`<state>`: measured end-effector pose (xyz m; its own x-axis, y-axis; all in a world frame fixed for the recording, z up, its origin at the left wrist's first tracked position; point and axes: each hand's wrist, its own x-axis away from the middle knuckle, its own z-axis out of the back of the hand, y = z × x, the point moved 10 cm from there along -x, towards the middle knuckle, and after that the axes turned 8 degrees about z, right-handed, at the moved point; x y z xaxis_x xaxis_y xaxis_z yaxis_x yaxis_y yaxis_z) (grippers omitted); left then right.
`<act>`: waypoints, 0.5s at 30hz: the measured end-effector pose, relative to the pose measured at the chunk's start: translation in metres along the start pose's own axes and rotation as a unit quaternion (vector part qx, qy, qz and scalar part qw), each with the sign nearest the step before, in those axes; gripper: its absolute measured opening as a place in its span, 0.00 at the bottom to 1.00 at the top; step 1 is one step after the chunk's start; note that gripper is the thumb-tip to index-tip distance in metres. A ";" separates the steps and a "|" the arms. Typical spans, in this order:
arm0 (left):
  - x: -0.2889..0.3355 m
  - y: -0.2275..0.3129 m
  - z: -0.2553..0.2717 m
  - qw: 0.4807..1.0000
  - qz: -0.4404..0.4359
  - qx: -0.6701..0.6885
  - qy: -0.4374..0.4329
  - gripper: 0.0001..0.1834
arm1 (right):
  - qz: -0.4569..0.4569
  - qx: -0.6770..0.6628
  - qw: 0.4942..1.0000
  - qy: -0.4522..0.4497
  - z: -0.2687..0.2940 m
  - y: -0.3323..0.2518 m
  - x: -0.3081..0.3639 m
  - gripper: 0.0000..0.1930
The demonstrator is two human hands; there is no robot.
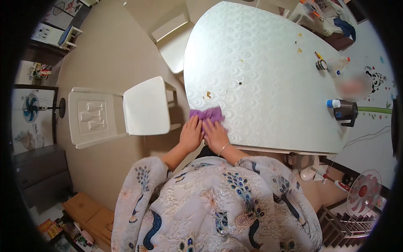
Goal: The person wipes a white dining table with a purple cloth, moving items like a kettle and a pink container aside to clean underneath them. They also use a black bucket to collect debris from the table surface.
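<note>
Where purple cloth (212,113) lies bunched — left hand (191,135), right hand (216,137) atop, fingers (194,121) part-spread, grip unclear.

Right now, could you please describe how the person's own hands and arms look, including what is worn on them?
The left hand and right hand wear no gloves. A thin, pale bracelet circles the right wrist; none shows on the left. Both sleeves are loose and whitish, with dark blue peacock prints, and leave the lower forearms uncovered.

Pale textured garment (195,191), loose gathered sleeves (140,185), blue-and-tan peacock prints (250,208), slim silvery bangle (223,149) on the right wrist (229,152)
</note>
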<state>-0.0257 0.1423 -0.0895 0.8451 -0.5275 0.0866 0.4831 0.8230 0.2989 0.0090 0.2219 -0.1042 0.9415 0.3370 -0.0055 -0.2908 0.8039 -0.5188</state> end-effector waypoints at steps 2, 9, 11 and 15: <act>0.003 -0.001 -0.006 1.000 -0.011 -0.005 -0.010 0.30 | 0.028 0.024 0.999 0.003 0.001 -0.004 0.009 0.35; -0.051 -0.019 -0.002 0.998 -0.023 -0.027 -0.046 0.31 | 0.004 0.033 0.999 0.025 0.003 0.024 -0.036 0.36; -0.073 -0.030 -0.003 0.998 -0.039 -0.030 -0.041 0.31 | -0.012 0.036 0.999 0.030 0.008 0.033 -0.055 0.37; -0.125 -0.031 0.001 0.997 -0.055 -0.034 -0.043 0.32 | -0.050 0.037 0.997 0.039 0.023 0.068 -0.088 0.37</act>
<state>-0.1471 0.1825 -0.1082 0.7656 -0.6283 0.1382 0.5878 0.7705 0.2466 -0.0977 0.2578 -0.1193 0.9760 0.2165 -0.0247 -0.2038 0.8666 -0.4554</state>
